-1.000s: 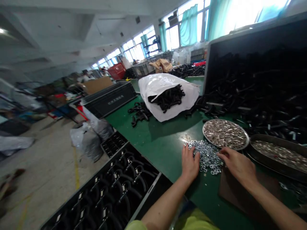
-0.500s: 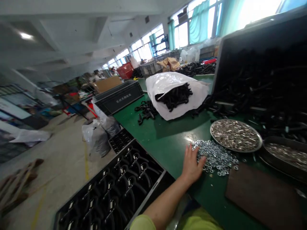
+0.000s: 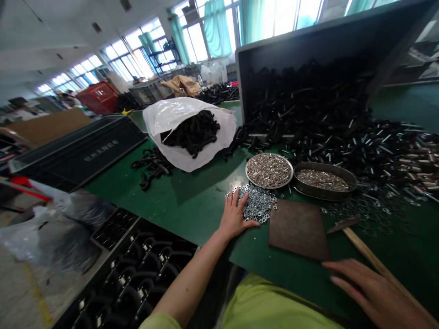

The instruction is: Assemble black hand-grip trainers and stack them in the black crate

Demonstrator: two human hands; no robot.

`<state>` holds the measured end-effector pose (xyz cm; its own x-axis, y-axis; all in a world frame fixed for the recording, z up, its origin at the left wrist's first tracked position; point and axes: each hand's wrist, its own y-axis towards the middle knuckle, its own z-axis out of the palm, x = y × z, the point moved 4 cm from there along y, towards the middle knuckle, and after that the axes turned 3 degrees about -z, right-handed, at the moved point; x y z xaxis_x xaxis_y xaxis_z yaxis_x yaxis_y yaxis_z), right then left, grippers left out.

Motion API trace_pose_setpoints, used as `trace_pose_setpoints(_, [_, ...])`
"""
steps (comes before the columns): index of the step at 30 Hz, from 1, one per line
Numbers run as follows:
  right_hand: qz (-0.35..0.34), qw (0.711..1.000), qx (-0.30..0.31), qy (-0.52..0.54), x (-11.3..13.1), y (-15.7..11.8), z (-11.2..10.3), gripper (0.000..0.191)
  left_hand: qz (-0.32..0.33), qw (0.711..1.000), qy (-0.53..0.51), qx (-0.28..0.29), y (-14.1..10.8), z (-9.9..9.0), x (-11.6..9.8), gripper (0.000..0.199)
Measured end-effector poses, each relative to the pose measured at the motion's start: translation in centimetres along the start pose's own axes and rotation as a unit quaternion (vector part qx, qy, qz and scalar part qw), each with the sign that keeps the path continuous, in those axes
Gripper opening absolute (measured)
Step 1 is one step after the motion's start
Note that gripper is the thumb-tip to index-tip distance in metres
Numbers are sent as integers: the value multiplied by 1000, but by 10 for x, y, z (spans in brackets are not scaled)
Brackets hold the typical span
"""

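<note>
My left hand [image 3: 236,214] lies with fingers spread at the left edge of a pile of silvery nuts [image 3: 258,203] on the green table. Right of the pile is a flat brown plate [image 3: 298,229]. My right hand [image 3: 368,285], slightly blurred, is at the lower right, beside the wooden handle of a hammer [image 3: 373,260]; its fingers are apart and nothing shows between them. Behind the nuts stand a round dish of small metal pins [image 3: 269,170] and a dark oval tin of similar pieces [image 3: 322,180].
A white sack [image 3: 178,114] of black parts stands on the table [image 3: 199,187]. Behind the dishes, a large dark bin [image 3: 308,50] lies tipped with black parts spilling out. Black crates [image 3: 99,151] line the left, one holding black handles with metal pieces.
The view has swung to the right, bringing the brown plate, hammer and loose parts further in. My right hand has come into view. My left hand stays by the nuts, its thumb spread wider.
</note>
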<state>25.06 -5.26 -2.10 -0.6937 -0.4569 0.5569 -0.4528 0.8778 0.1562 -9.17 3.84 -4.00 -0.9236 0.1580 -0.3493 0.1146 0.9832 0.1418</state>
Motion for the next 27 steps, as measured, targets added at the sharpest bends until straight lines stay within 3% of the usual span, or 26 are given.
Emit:
trace_pose_setpoints(1, [-19, 1000, 16, -4, 12, 25, 9, 33, -7, 1000, 2, -9, 3, 1, -5, 105])
trace_pose_setpoints(6, [-18, 994, -45, -99, 52, 141, 58, 59, -34, 998, -7, -47, 7, 4, -21, 99])
trace_pose_setpoints(10, [-9, 996, -21, -91, 70, 179, 90, 58, -35, 996, -64, -57, 5, 0, -19, 69])
trace_pose_setpoints(14, [-54, 998, 4, -22, 85, 181, 94, 55, -41, 988, -130, -68, -1, -13, -10, 60])
trace_pose_setpoints(18, [-93, 994, -5, 51, 87, 171, 84, 44, -59, 978, -173, -104, -6, -27, -5, 54])
trace_pose_setpoints(27, [-101, 991, -88, 1, 49, 122, 36, 31, -119, 959, -201, -159, -4, -31, 20, 40])
